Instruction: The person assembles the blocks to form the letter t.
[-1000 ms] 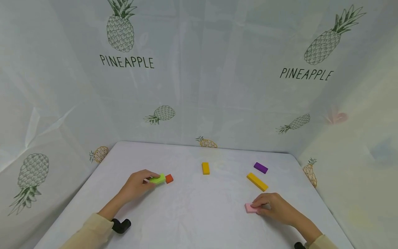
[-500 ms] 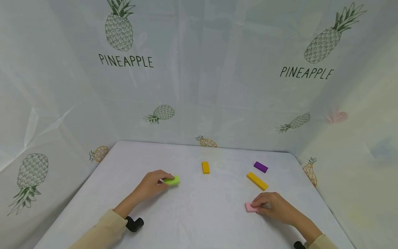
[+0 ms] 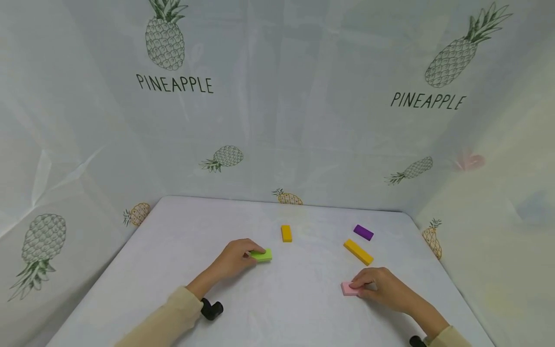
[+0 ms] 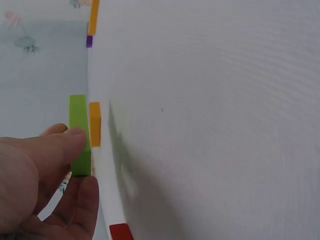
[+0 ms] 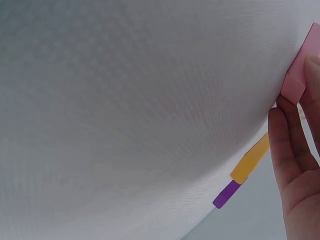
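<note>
My left hand (image 3: 236, 259) pinches a lime-green block (image 3: 262, 255) between thumb and fingers, left of the table's middle. In the left wrist view the green block (image 4: 78, 135) stands off the white surface, with the hand's shadow beside it. On the right, a pink block (image 3: 349, 289) lies at the table, and my right hand (image 3: 383, 289) pinches its right end. The right wrist view shows thumb and fingers about the pink block (image 5: 301, 70). A red block (image 4: 121, 232) peeks in at the bottom of the left wrist view; the left hand hides it in the head view.
A short yellow block (image 3: 286, 233) lies toward the back middle of the white table (image 3: 195, 217). Farther right are a longer yellow block (image 3: 358, 252) and a purple block (image 3: 363, 232) behind it. Pineapple-print cloth (image 3: 277, 120) hangs around the table's back and sides.
My left hand has carried the green block to the right, toward the table's middle. The red block has gone out of sight behind that hand. My right hand and the pink block stay put.
</note>
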`<state>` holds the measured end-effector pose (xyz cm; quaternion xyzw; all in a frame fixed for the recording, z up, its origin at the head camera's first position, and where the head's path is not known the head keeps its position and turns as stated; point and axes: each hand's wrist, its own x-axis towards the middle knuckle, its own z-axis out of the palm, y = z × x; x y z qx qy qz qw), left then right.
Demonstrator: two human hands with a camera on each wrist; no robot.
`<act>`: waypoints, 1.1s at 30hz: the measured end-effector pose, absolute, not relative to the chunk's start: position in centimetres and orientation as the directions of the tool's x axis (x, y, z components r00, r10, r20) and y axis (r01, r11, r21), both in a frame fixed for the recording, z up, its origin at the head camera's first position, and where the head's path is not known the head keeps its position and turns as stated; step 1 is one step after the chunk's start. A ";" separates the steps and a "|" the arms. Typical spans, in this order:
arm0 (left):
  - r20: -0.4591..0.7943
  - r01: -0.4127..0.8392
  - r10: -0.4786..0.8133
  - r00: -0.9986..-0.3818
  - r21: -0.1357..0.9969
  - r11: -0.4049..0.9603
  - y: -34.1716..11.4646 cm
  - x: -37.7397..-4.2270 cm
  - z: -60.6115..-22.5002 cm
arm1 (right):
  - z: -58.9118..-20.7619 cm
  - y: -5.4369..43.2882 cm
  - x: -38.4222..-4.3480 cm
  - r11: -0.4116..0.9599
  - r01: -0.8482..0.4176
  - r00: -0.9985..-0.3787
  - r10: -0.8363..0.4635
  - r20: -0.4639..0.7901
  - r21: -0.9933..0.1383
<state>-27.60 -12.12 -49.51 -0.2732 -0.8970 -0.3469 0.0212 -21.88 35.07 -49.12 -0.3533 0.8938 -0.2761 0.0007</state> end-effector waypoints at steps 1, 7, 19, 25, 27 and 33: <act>0.229 0.510 0.481 -0.846 0.612 0.605 -11.8 -27.7 -49.6 | -49.1 35.1 -21.9 0.591 -0.638 -0.745 -0.635 0.202 -0.494; 0.212 0.507 0.503 -0.838 0.645 0.572 -10.3 -27.9 -49.5 | -49.1 35.2 -21.7 0.558 -0.656 -0.727 -0.649 0.225 -0.508; 0.179 0.495 0.514 -0.839 0.643 0.585 -8.2 -28.5 -50.1 | -49.0 35.1 -21.7 0.547 -0.659 -0.722 -0.653 0.231 -0.515; 0.170 0.498 0.523 -0.835 0.639 0.587 -7.6 -28.8 -50.7 | -48.8 35.0 -21.7 0.572 -0.632 -0.743 -0.640 0.198 -0.522; 0.166 0.495 0.524 -0.836 0.640 0.588 -7.4 -28.8 -50.8 | -48.8 35.0 -21.7 0.575 -0.631 -0.744 -0.639 0.196 -0.520; 0.150 0.478 0.519 -0.841 0.656 0.585 -6.9 -28.8 -50.6 | -48.9 35.0 -21.7 0.580 -0.638 -0.742 -0.639 0.203 -0.507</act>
